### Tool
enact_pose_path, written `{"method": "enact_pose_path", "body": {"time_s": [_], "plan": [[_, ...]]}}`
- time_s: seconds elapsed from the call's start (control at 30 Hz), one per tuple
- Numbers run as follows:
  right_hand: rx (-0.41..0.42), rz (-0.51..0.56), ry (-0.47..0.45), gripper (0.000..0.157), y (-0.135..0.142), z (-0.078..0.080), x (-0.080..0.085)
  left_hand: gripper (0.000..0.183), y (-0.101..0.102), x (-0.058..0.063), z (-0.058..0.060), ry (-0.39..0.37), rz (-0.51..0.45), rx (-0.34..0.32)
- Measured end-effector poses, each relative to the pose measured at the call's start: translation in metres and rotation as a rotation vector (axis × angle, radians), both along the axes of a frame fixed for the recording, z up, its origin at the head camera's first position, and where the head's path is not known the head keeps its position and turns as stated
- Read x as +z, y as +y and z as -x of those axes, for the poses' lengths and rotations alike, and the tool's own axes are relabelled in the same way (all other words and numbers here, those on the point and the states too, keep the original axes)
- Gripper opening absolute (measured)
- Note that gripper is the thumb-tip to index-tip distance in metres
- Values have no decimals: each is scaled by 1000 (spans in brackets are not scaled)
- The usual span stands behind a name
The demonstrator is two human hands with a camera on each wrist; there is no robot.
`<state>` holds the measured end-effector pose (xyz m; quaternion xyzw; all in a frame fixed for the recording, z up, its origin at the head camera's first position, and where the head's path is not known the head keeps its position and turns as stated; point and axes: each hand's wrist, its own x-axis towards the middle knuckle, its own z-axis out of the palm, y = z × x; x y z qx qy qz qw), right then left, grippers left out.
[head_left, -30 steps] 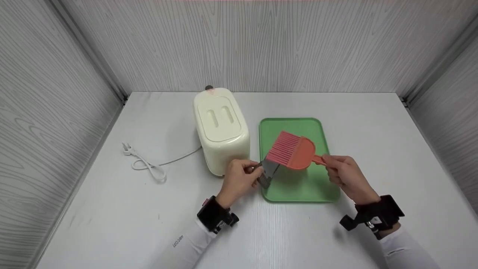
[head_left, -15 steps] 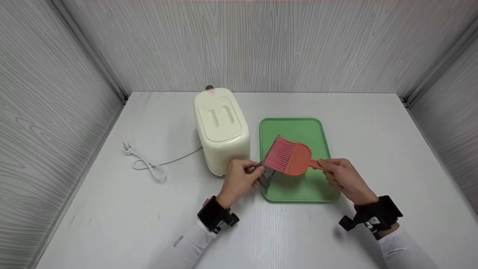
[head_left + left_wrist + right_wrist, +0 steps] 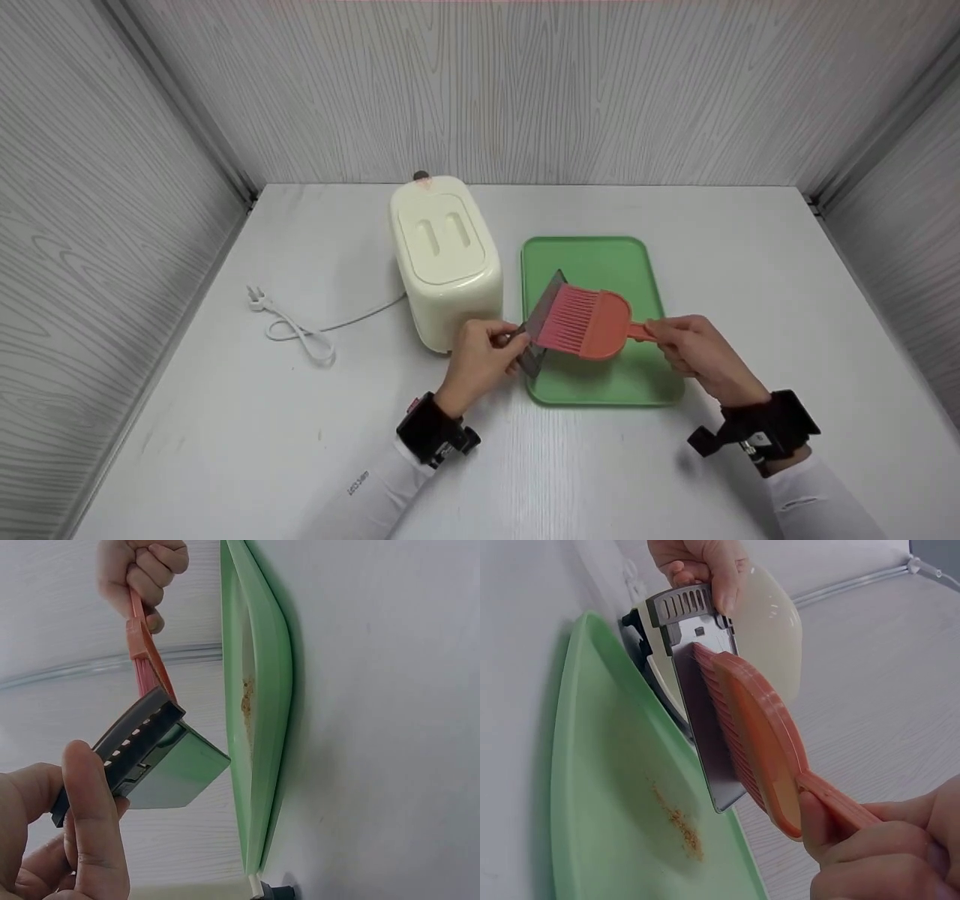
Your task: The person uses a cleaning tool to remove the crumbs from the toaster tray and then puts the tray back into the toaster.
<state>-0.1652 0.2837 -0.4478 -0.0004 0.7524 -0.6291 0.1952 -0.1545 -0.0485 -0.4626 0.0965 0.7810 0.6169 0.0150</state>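
My left hand (image 3: 480, 361) pinches the dark slotted end of a metal crumb tray (image 3: 705, 731), which is tilted above a green serving tray (image 3: 589, 259). In my right hand (image 3: 701, 356) is the handle of an orange brush (image 3: 609, 326) with pink bristles, gripped between thumb and curled fingers. The bristles lie against the metal face in the right wrist view. Below them, brown crumbs (image 3: 684, 829) are scattered on the green tray, and the left wrist view shows a patch of crumbs (image 3: 247, 699) there too.
A cream toaster (image 3: 446, 259) with a lid on top stands left of the green tray, close to my left hand. Its white cord and plug (image 3: 256, 300) lie looped on the white table (image 3: 225, 420). Pale wood-grain walls enclose the table's back and sides.
The brush has swept down over the crumb tray toward me, then shifted slightly right, uncovering more of the metal. My left hand and the crumb tray have stayed nearly still.
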Motion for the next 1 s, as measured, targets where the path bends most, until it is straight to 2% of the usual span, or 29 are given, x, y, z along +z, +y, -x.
{"method": "enact_pose_path", "body": {"time_s": [0.37, 0.63, 1.0], "plan": [[-17, -38, -2, 41, 5, 3, 3, 14, 0, 3, 0, -14, -5, 4], [-32, -111, 29, 41, 7, 2, 6, 13, 0, 2, -1, 17, -14, -15], [-141, -240, 113, 49, 13, 4, 11, 12, 0, 1, 0, -7, -25, -21]]}}
